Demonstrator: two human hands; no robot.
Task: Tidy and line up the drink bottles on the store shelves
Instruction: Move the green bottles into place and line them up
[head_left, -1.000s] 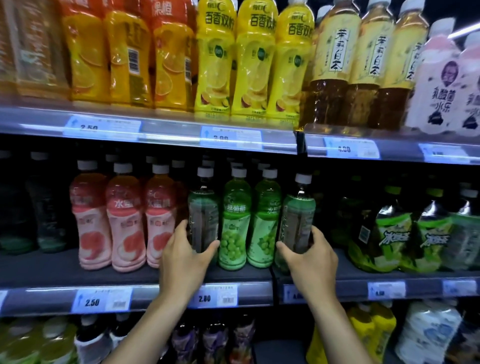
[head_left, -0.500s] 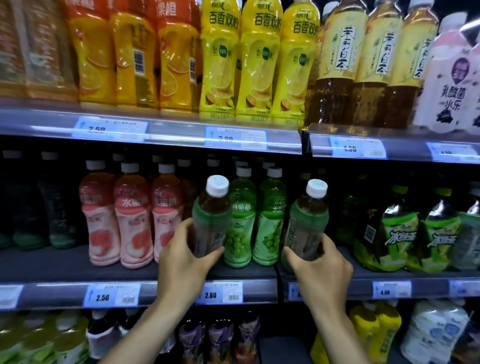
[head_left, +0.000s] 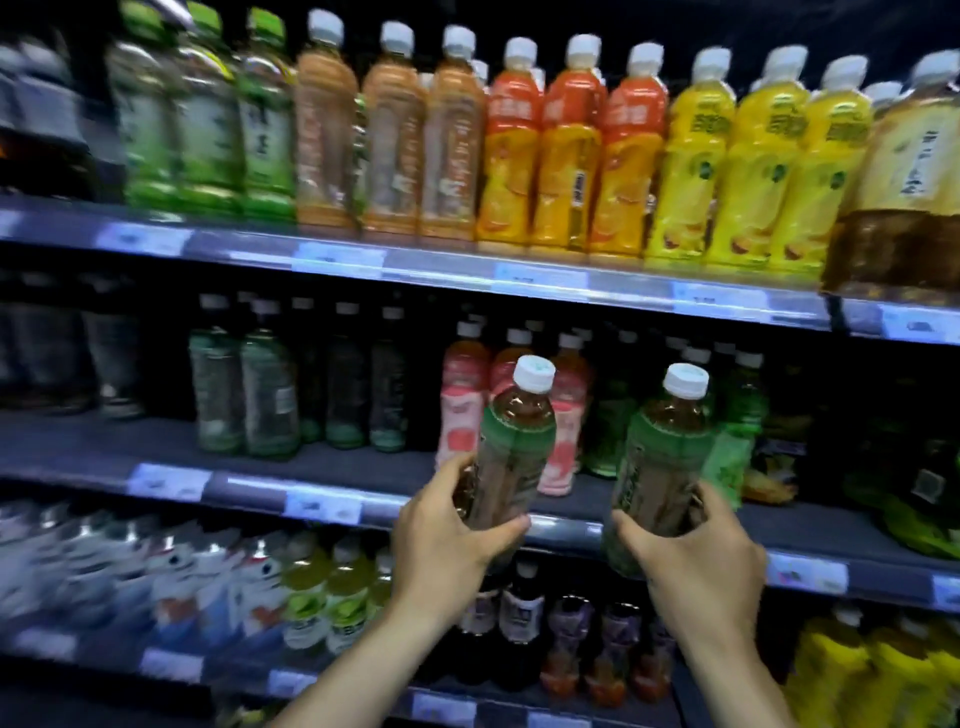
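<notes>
My left hand (head_left: 447, 530) grips a brown tea bottle (head_left: 511, 441) with a green label and white cap, held upright in front of the middle shelf (head_left: 249, 486). In my right hand (head_left: 696, 551) is a second tea bottle (head_left: 662, 457) of the same kind, also upright. Both bottles are off the shelf, in front of the pink peach drinks (head_left: 460, 410) and light green grape drinks (head_left: 737, 431). To the left on the middle shelf stand a few similar green-labelled bottles (head_left: 270, 395), with bare shelf floor in front of them.
The top shelf (head_left: 441, 262) carries rows of green, brown, orange (head_left: 506, 150) and yellow (head_left: 691, 161) bottles. The bottom shelf holds white bottles (head_left: 171, 587), lime ones and dark purple ones (head_left: 571, 639). Price tags line each shelf edge. The picture is blurred.
Both hands have lifted the two tea bottles off the middle shelf and carried them leftwards. My view has swung left, so the left part of the shelves now shows.
</notes>
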